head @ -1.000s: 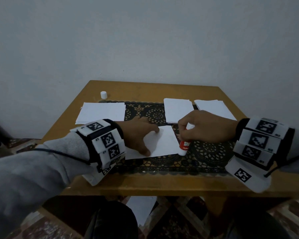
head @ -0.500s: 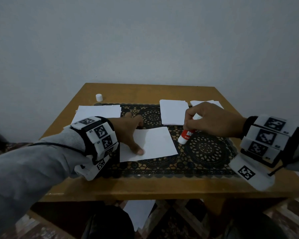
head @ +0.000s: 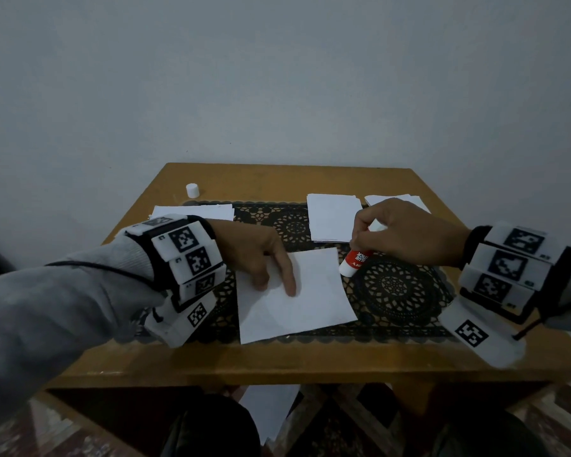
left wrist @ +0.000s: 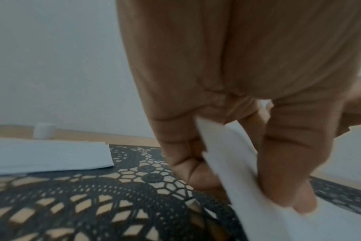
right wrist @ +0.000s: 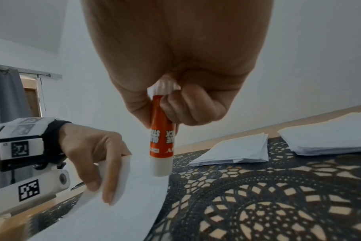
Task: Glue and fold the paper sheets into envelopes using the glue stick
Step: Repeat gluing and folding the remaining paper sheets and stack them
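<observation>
Early stage. Sheet (head: 297,291) flat on the bench (head: 277,357) mat, unfolded. Left hand (head: 257,255) fingers straight, pinning it. Right hand (head: 406,232) grips uncapped glue stick (head: 353,262), tip at the sheet's right edge. Folding remains; stack (head: 332,221) waits behind.

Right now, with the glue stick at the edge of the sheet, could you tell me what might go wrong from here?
1. The glue stick, gripped by the right hand, sits at the sheet's far right corner; a stroke could run off onto the lace mat.
2. The left hand pins only the sheet's left part with fingertips, and that edge curls up, so the sheet may shift or crease.
3. The cap stands apart near the table's far edge; the glue could dry.
</observation>
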`<state>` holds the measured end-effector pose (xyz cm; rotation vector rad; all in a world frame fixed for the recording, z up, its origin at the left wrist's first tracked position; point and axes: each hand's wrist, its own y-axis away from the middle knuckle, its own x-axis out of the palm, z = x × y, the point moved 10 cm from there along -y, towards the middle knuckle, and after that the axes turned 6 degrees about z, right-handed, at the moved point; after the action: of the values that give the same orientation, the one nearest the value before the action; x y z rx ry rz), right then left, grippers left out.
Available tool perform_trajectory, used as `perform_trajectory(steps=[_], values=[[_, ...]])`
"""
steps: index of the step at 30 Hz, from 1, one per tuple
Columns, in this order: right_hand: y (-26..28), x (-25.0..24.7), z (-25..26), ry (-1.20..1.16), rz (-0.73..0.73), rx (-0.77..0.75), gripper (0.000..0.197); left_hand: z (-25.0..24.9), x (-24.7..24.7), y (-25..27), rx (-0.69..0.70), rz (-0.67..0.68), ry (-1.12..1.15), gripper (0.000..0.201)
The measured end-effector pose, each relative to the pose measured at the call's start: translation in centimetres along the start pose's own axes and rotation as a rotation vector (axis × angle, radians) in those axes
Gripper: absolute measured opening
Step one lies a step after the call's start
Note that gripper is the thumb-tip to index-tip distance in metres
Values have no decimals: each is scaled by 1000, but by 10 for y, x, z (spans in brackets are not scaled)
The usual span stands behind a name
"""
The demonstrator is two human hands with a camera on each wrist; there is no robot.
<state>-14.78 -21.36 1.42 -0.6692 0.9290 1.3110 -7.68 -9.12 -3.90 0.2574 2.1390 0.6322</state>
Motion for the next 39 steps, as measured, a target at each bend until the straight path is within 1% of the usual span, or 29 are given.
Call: perform_trajectory(steps=[3, 4, 6, 8, 9, 10, 13, 16, 19, 23, 26, 28, 31, 34, 39], values=[[1, -1, 7, -8, -9, -17, 20, 4, 5, 5, -41, 8, 60, 46], [1, -1, 10, -5, -12, -24, 20, 8, 3, 6, -68, -20, 48, 48], [-1, -1, 14, -1, -23, -36, 20, 18, -6, 12, -140, -148, 27, 53], [-4, -2, 16, -4, -48, -40, 21, 31, -13, 18, -213, -291, 53, 59], [-6, -3, 17, -7, -67, -41, 22, 36, -11, 21, -249, -327, 73, 60], [-9, -3, 17, -8, -90, -35, 22, 41, -8, 22, -284, -336, 83, 60], [-19, 0, 23, 7, -133, -24, 20, 49, 6, 19, -342, -303, 98, 53], [-32, 7, 31, 51, -145, -19, 20, 50, 2, 18, -360, -347, 57, 40], [-49, 16, 33, 143, -141, 0, 20, 48, -2, 17, -366, -372, 10, 33], [-63, 25, 22, 187, -147, 89, 24, 46, -4, 16, -352, -393, -1, 31], [-65, 25, 23, 198, -156, 99, 26, 37, -10, 15, -258, -442, -32, 40], [-64, 25, 24, 208, -151, 95, 26, 30, -10, 12, -187, -411, -59, 53], [-64, 27, 25, 204, -131, 84, 24, 32, -5, 5, -195, -301, -119, 66], [-64, 31, 25, 199, -114, 60, 22, 30, -5, 2, -194, -260, -172, 65], [-62, 33, 28, 160, -85, 42, 22, 23, -5, 1, -176, -259, -227, 64]])
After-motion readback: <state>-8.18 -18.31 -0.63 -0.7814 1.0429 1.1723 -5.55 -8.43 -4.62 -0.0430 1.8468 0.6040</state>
